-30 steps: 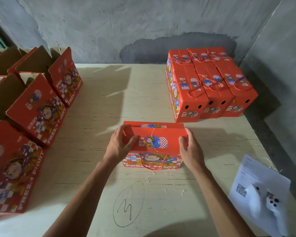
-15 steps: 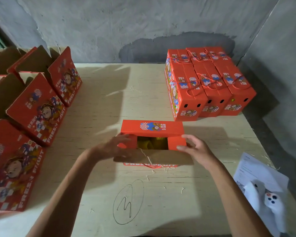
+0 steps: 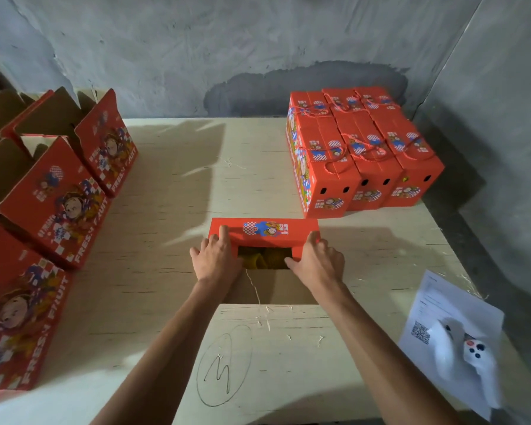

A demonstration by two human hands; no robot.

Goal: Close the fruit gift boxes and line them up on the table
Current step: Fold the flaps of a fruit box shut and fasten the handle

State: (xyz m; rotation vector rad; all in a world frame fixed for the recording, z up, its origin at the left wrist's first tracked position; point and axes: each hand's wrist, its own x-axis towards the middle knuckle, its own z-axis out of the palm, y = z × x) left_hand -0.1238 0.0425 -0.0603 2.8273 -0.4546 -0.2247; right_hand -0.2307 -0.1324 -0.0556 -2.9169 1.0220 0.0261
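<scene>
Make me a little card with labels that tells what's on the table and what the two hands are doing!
box being worked on: red fruit box, middle of table, top partly open, something yellow inside
left hand: left hand on the box's left end, fingers lying on the far flap
right hand: right hand on the box's right end
closed boxes: closed boxes side by side, far right
open boxes: open boxes along the left edge
also there: paper with a white controller on it, near right

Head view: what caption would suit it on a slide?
Both hands fold flaps on a half-open box; three closed boxes wait behind.
</scene>
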